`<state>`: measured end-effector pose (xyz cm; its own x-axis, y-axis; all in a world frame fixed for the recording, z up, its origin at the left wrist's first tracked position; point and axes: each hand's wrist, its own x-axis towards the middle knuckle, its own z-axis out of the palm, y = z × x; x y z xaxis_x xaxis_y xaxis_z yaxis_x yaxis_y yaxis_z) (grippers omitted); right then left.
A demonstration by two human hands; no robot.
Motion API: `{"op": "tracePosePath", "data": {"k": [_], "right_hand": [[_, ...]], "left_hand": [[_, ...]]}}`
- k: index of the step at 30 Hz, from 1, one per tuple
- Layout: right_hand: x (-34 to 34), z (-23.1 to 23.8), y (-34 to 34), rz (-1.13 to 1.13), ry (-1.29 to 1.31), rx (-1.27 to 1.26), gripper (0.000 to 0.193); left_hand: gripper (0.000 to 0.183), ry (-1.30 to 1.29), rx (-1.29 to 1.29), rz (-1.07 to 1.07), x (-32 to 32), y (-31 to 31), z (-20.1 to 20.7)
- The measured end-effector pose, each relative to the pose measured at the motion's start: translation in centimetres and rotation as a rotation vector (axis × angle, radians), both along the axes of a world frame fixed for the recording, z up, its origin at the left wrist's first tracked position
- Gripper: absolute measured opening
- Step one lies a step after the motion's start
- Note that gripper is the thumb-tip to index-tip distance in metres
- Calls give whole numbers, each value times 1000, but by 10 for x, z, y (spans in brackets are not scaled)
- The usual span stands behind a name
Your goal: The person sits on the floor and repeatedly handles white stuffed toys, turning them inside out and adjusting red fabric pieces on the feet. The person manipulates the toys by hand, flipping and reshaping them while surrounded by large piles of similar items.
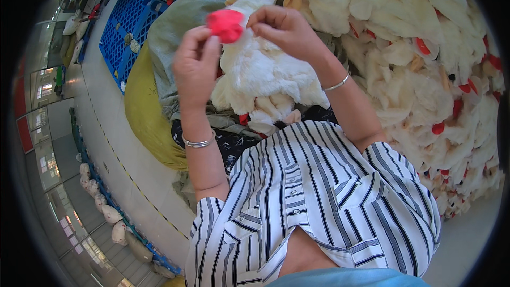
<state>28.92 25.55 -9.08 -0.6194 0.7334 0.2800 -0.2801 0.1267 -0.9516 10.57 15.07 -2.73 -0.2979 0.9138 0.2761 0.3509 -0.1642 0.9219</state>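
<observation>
Raised above my lap, my left hand (196,61) pinches a small red plush piece (226,25) between thumb and fingers. My right hand (287,31) is closed in a pinch close to the red piece's right side; what its fingertips hold is too small to make out. Beneath both hands lies a white, furry plush skin (260,72), limp and unstuffed, spread over my lap. Smaller cream and red parts show at its lower edge.
A tall heap of cream plush skins (398,85) with red and black parts rises on the right. To the left are a grey-green sack (175,37), a yellow sack (146,111) and blue plastic pallets (135,18). Several stuffed pieces (111,213) line the floor farther left.
</observation>
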Motion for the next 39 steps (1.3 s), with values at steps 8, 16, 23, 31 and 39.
{"op": "tracePosePath", "data": {"k": [8,16,23,31,39], "right_hand": [[-20,22,-16,-237,41,266,19],[-28,28,2,-246,-20,577,21],[-29,37,-4,-245,-99,554,17],[-48,15,1,-264,-335,467,17],[-58,14,2,-314,-372,369,14]], "left_hand": [[8,-159,76,113,-9,-1,4],[8,-72,256,23,-25,-7,19],[16,322,89,-267,-39,27,9],[14,-88,17,-214,-55,37,-45],[17,-126,-155,-200,-40,43,-48]]}}
